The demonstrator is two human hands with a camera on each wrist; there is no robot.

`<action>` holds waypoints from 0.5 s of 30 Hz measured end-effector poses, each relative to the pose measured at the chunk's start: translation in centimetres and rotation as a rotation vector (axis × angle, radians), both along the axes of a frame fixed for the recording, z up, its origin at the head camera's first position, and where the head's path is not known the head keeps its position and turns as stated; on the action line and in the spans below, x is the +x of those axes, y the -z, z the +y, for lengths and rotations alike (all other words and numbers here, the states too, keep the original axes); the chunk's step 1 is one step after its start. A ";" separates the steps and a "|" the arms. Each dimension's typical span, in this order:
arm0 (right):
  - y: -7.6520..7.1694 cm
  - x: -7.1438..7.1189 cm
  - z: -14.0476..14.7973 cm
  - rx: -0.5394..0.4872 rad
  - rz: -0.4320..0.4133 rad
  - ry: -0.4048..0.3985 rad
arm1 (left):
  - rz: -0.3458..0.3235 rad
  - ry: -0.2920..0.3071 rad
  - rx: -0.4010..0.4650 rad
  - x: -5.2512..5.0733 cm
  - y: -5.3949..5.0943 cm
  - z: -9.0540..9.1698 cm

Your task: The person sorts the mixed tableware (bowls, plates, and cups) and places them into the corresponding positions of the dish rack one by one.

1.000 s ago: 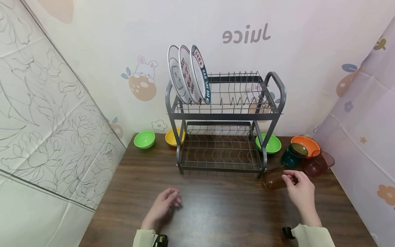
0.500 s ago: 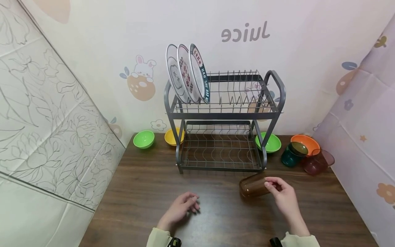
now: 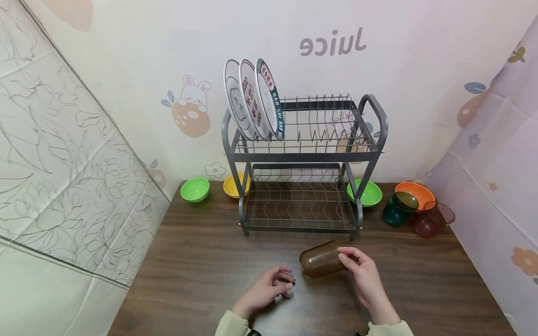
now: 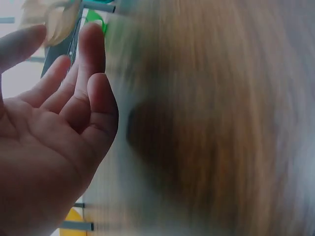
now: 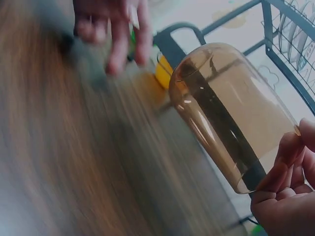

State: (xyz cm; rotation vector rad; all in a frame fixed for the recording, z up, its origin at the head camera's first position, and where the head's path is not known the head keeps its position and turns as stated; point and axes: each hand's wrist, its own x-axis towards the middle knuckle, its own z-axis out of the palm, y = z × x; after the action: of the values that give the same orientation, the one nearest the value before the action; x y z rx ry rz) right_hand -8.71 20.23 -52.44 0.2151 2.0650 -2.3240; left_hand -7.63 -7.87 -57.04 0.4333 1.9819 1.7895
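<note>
A transparent brown cup (image 3: pixel 321 261) lies tilted on its side above the table front, its base toward the left. My right hand (image 3: pixel 366 280) pinches its rim between thumb and fingers; in the right wrist view the hand (image 5: pixel 288 191) grips the rim of the cup (image 5: pixel 226 108). Just left of the cup's base, my left hand (image 3: pixel 266 290) hovers with relaxed, slightly bent fingers and holds nothing. In the left wrist view the left hand (image 4: pixel 54 128) has its palm showing, with the cup (image 4: pixel 63 22) blurred beyond the fingertips.
A two-tier rack (image 3: pixel 300 228) stands at the back, with three plates (image 3: pixel 269 100) upright at its upper left. Green (image 3: pixel 195 189) and yellow (image 3: pixel 236 185) bowls sit left; another green bowl (image 3: pixel 371 193), an orange bowl (image 3: pixel 414 191), a teal cup (image 3: pixel 395 212) and a purple cup (image 3: pixel 430 221) sit right.
My right hand has carried the brown cup leftward and nearer the front, from beside the purple cup to below the rack. The left hand has moved right, toward the cup.
</note>
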 end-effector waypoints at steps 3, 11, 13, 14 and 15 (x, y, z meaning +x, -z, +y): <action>0.3 0.3 -0.9 -0.091 -0.057 -0.018 | 0.035 -0.008 0.011 0.1 -0.3 0.4; 0.8 1.1 -3.0 -0.189 -0.200 0.002 | 0.095 -0.144 0.074 -0.3 -0.9 0.6; 0.9 1.2 -3.3 -0.211 -0.233 0.008 | 0.100 -0.166 0.085 -0.3 -1.0 0.5; 1.0 1.3 -3.4 -0.222 -0.245 0.008 | 0.105 -0.177 0.088 -0.3 -1.1 0.5; 1.0 1.3 -3.6 -0.235 -0.254 0.010 | 0.107 -0.190 0.088 -0.2 -1.2 0.4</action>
State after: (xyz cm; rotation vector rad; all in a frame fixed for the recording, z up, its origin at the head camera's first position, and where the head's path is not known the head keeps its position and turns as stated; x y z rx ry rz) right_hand -7.40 16.63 -53.48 0.4840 1.6659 -2.3738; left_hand -7.88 -7.42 -55.88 0.3867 2.0830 2.0143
